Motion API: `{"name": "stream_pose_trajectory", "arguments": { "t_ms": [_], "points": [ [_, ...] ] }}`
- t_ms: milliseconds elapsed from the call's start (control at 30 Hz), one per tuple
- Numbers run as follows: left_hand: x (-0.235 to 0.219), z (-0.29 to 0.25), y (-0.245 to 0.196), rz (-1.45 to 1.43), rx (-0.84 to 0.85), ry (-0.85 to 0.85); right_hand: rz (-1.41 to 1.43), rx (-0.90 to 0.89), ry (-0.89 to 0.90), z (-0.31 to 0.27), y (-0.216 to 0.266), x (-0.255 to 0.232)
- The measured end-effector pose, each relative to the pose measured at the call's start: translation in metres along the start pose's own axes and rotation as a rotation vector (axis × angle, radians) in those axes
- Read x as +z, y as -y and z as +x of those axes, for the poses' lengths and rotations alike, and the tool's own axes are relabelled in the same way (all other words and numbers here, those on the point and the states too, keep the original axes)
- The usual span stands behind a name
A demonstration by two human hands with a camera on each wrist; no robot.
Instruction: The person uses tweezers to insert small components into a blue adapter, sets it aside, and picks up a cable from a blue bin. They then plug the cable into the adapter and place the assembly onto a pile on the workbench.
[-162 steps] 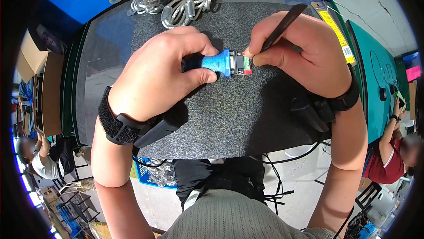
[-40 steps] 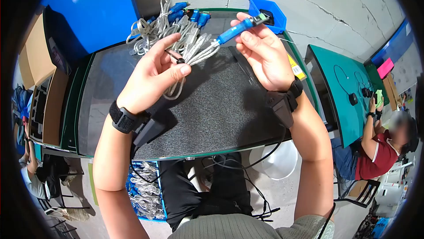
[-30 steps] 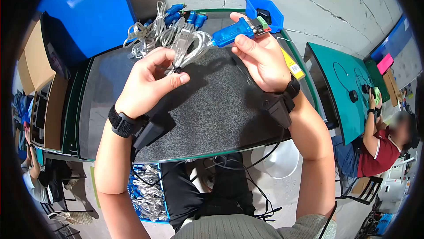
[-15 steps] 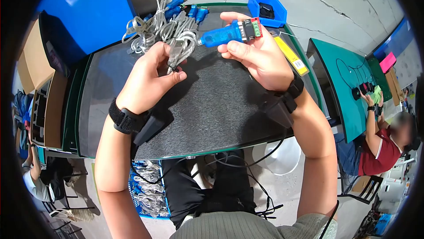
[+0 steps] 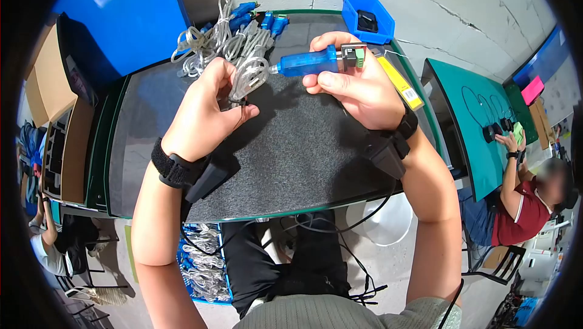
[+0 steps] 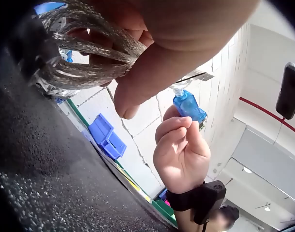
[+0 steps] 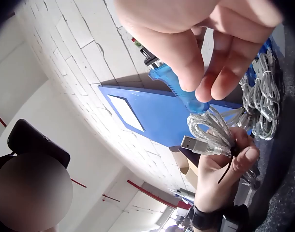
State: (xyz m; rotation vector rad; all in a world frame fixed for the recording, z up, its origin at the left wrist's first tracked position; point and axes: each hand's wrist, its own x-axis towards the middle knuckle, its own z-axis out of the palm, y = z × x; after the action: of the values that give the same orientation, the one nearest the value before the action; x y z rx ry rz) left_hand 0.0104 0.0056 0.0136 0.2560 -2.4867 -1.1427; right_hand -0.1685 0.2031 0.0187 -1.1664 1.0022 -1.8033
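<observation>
Between the thumb and fingers of the right hand (image 5: 358, 89) is a translucent blue connector (image 5: 306, 63), level above the mat. A black adapter with a green terminal block (image 5: 359, 57) sits on its outer end. From its other end runs a clear coiled cable (image 5: 250, 78), which the left hand (image 5: 203, 107) grips at its bundled part. In the right wrist view, a silver USB plug (image 7: 193, 144) sticks out of the coil beside a black tie (image 7: 234, 151) near the left thumb. The left wrist view shows the coil (image 6: 89, 58) close up under the left fingers.
More coiled cables with blue connectors (image 5: 243, 10) lie at the table's back left. A blue bin (image 5: 368, 19) with black parts and a yellow-labelled strip (image 5: 399, 83) are at the back right. A blue basket of cables (image 5: 205, 262) stands below the front edge. Another person (image 5: 527, 201) is at the right.
Earlier the connector lay low over the mat while the right hand held a dark thin tool; now the right hand holds the connector, raised. Since half a second ago, the connector and adapter have turned slightly.
</observation>
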Motion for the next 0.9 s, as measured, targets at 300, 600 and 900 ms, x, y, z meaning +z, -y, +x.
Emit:
{"name": "stream_pose_trajectory", "arguments": {
  "t_ms": [300, 600, 900],
  "points": [
    [0.001, 0.0, -0.004, -0.042, 0.079, -0.084, 0.047, -0.057, 0.075, 0.002, -0.008, -0.005],
    [0.001, 0.0, -0.003, 0.027, 0.089, -0.089, 0.023, -0.08, 0.114, 0.004, -0.013, -0.011],
    [0.0, -0.001, -0.006, 0.053, 0.106, -0.092, 0.071, -0.075, 0.113, 0.004, -0.014, -0.011]
  ]
}}
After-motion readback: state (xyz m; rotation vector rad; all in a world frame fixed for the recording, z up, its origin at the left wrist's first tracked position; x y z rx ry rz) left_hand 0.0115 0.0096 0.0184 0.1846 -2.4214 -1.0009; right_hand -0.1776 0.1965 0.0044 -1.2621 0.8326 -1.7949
